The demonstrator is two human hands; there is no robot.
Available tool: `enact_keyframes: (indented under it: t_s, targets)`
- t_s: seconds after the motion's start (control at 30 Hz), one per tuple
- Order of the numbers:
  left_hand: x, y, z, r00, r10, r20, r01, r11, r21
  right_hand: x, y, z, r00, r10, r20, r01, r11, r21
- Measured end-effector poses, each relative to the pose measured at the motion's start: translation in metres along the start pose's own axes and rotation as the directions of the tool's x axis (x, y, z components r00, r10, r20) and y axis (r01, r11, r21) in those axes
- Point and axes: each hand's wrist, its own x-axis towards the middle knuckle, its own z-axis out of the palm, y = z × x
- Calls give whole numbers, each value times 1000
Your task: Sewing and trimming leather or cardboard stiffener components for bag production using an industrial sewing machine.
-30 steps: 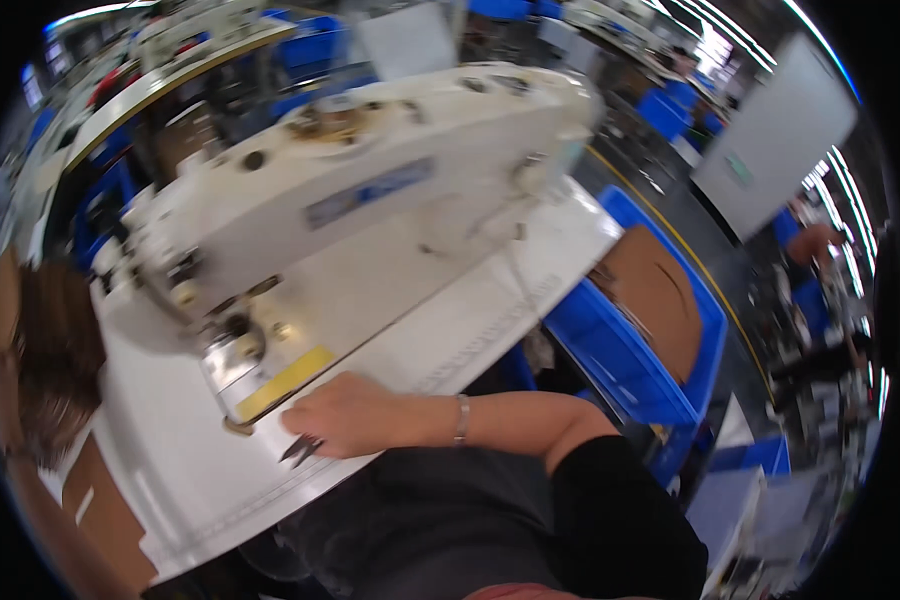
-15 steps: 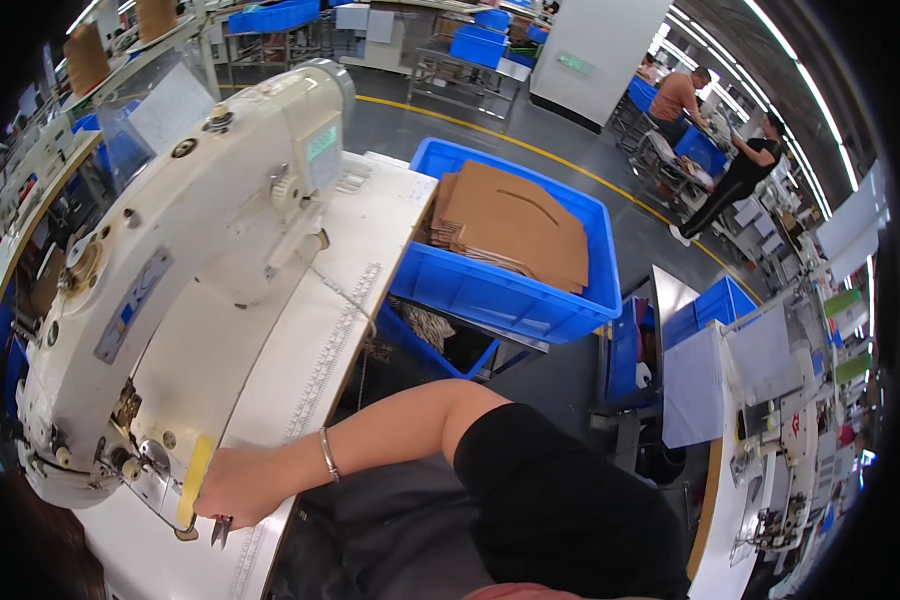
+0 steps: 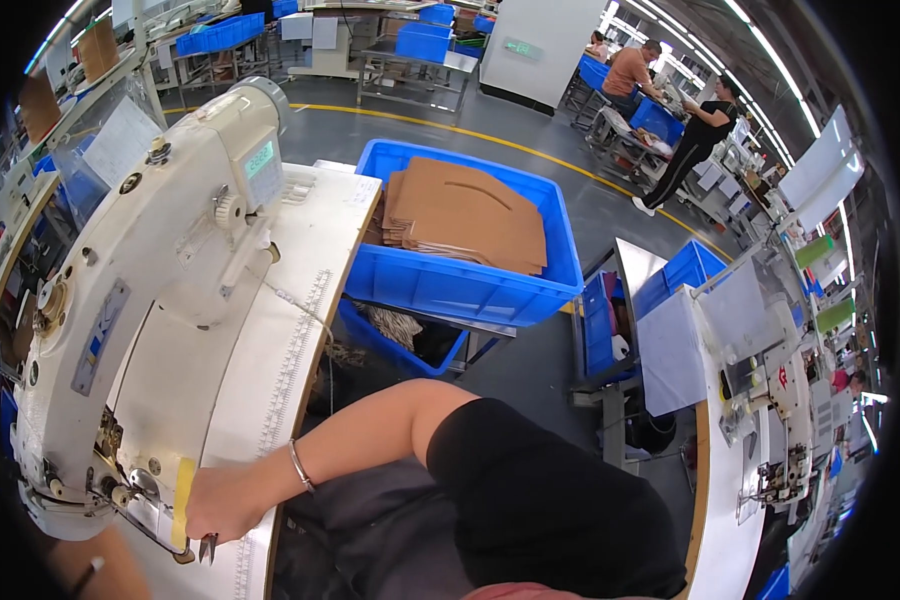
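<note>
My right hand (image 3: 224,502) is closed at the front of a white sewing machine (image 3: 145,255), beside its needle area. Small metal thread snips (image 3: 208,547) are held in it, blades poking out below the fingers. A yellow strip (image 3: 182,500) stands upright against the fingertips, next to the machine's presser area. At the lower left rim, part of my left arm or hand (image 3: 105,566) shows as a blur below the machine head, crossed by a dark band or thin object with a pale tip. Its fingers cannot be made out.
A blue bin (image 3: 460,288) holding stacked brown cut pieces (image 3: 470,215) stands beyond the white machine table (image 3: 255,370). A second blue bin (image 3: 405,345) sits lower down. Another sewing station (image 3: 770,400) is at the right. Two people (image 3: 705,130) work at the back right, with another person farther off.
The view has shifted, so the surroundings sit farther left. My right hand keeps hold of the snips by the yellow strip. My left arm or hand has come in at the lower left.
</note>
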Motion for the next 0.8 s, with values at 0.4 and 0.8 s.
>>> enact_keyframes:
  t_s: [0.4,0.8]
  targets:
    - [-53,72,36,997,2,75,26,927,-375,1,-13,6,904,-405,-135,344,879,-330]
    - [-42,57,2,979,-26,202,97,931,-351,53,5,61,914,-403,-49,339,823,-456]
